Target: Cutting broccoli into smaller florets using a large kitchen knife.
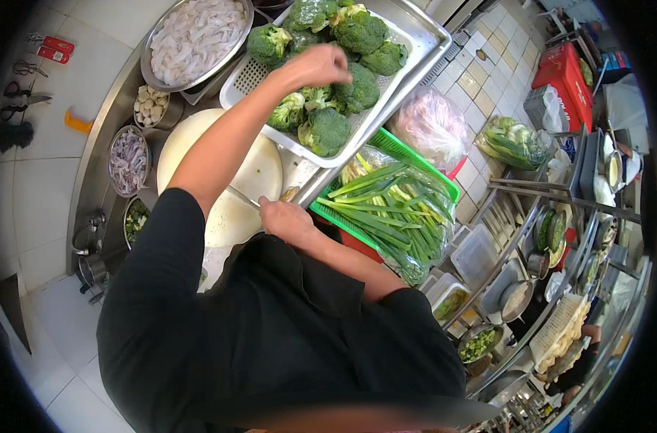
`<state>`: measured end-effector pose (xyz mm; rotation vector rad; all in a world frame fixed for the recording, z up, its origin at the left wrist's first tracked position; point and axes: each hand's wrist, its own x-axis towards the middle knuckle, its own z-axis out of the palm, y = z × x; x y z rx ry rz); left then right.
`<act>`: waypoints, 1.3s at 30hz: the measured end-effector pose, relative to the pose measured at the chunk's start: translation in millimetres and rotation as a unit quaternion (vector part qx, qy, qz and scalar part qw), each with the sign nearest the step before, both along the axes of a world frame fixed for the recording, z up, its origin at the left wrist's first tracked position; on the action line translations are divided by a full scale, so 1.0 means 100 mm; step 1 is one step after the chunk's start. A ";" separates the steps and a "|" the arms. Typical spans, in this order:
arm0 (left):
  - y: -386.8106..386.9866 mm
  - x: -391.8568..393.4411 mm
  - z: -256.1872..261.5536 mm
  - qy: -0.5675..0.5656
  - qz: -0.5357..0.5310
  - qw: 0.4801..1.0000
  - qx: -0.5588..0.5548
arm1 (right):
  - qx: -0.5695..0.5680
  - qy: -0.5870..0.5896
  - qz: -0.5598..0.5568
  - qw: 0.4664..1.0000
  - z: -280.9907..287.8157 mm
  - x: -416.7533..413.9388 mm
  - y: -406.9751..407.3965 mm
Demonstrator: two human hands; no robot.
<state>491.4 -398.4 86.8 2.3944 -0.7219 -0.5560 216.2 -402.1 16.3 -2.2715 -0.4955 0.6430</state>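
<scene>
My left hand (pixel 323 65) is over a white perforated plastic basket (pixel 401 78) of broccoli heads. Its blurred fingertips are beside one broccoli head (pixel 358 89); whether they touch it is hard to tell. My right hand (pixel 288 219) grips a knife (pixel 243 196) low, close to my body. The blade points left across a round, pale cutting board (pixel 261 162). My left forearm hides part of the board, which has only small green specks on its visible surface. The basket rests in a metal tray (pixel 439 38) beyond the board.
Bowls of sliced white squid-like pieces (pixel 198 40), garlic cloves (pixel 151 105), sliced purple onion (pixel 128 159) and chopped greens (pixel 136 219) line the left. A green basket (pixel 382 216) of scallions stands right, near a bagged bundle (pixel 431 127). Metal shelving (pixel 523 227) stands farther right.
</scene>
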 end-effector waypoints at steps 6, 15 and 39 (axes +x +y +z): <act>0.37 -0.75 -0.75 -0.107 -0.269 0.952 0.094 | 0.004 -0.020 0.021 1.000 0.02 -0.02 0.02; 0.73 -0.67 -0.68 -0.059 0.026 0.998 -0.022 | -0.010 -0.032 0.011 0.999 0.00 -0.08 0.08; 0.00 -0.42 -0.78 0.049 0.252 0.955 0.151 | -0.007 -0.055 -0.029 0.998 -0.06 -0.22 0.14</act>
